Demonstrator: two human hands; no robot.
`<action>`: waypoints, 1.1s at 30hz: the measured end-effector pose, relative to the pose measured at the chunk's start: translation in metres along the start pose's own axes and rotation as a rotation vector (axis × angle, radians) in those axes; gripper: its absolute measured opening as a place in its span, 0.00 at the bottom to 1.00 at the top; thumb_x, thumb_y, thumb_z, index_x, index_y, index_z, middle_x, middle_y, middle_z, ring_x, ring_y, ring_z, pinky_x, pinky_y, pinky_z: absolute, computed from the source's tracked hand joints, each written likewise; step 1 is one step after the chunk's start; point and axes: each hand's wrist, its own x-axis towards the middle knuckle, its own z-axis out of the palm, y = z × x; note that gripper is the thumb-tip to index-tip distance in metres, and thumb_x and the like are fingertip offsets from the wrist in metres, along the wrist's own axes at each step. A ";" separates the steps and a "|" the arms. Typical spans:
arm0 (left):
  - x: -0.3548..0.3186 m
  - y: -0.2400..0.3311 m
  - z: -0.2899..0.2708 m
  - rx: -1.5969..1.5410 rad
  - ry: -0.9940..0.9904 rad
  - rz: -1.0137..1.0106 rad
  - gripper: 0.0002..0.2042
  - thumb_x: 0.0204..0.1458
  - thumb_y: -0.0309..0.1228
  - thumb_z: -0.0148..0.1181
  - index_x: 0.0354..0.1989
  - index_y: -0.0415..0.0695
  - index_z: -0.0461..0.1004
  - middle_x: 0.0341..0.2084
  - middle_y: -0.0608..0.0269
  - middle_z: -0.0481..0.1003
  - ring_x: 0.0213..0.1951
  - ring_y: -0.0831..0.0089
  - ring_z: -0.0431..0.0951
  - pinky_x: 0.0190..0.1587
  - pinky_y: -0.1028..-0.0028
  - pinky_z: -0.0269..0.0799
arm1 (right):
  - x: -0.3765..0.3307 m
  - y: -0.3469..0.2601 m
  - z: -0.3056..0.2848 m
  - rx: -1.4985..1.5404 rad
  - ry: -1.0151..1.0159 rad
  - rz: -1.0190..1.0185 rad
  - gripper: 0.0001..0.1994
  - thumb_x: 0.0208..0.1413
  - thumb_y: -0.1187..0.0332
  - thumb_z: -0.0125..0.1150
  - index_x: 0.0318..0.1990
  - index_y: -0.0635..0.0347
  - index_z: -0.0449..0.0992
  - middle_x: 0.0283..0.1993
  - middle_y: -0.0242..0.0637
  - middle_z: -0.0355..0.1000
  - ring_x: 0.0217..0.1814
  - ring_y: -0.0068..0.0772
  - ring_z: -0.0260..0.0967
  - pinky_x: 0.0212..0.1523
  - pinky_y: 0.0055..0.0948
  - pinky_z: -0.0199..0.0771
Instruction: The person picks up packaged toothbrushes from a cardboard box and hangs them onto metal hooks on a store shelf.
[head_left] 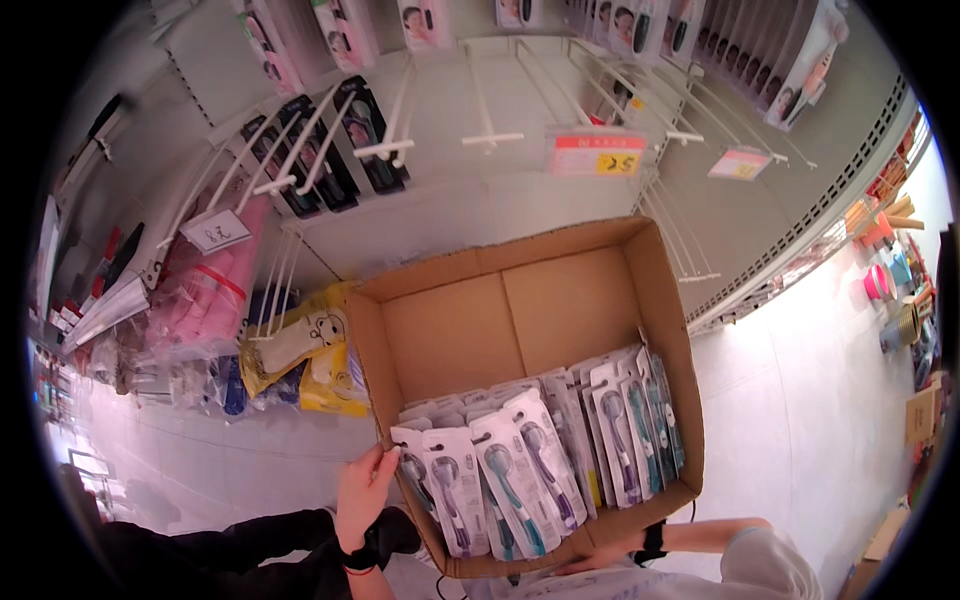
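A brown open cardboard box (510, 330) is in front of me, tilted so its inside shows. Upright in its near half stand several white blister packs (520, 480) of slim, round-headed tools with purple or teal handles. At the box's left wall my left hand (362, 498) is closed on the rim, its fingertips beside the corner of the leftmost pack. Against the lower near side lies my right hand (600, 556), holding the box from below; its fingers are partly hidden by the cardboard.
White display hooks (480, 100) jut from the shelf wall ahead, several without goods. Black packs (370, 135) and pink-white packs (425, 25) hang on others. Pink bagged goods (205, 290) and yellow packages (300, 350) hang at the left. Colourful containers (880, 282) line the aisle at the right.
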 end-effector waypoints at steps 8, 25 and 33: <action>-0.033 -0.058 0.007 -0.254 -0.241 -0.038 0.17 0.58 0.38 0.48 0.47 0.35 0.68 0.28 0.43 0.72 0.34 0.54 0.75 0.37 0.71 0.68 | -0.093 -0.064 -0.051 -0.060 0.131 0.246 0.17 0.52 0.67 0.57 0.50 0.58 0.72 0.50 0.46 0.70 0.53 0.33 0.66 0.55 0.30 0.63; -0.060 -0.071 0.050 -1.074 -0.334 -0.311 0.24 0.53 0.28 0.52 0.58 0.43 0.53 0.26 0.66 0.69 0.26 0.76 0.70 0.27 0.79 0.67 | -0.115 -0.048 -0.151 0.523 0.713 0.474 0.34 0.54 0.63 0.60 0.63 0.65 0.51 0.62 0.36 0.57 0.64 0.28 0.51 0.64 0.28 0.49; -0.058 -0.063 0.054 -1.156 -0.292 -0.300 0.23 0.51 0.27 0.54 0.57 0.47 0.57 0.33 0.63 0.69 0.33 0.75 0.72 0.33 0.78 0.69 | -0.125 -0.013 -0.127 0.822 0.990 0.328 0.33 0.46 0.74 0.59 0.62 0.65 0.54 0.60 0.37 0.59 0.62 0.29 0.54 0.60 0.28 0.54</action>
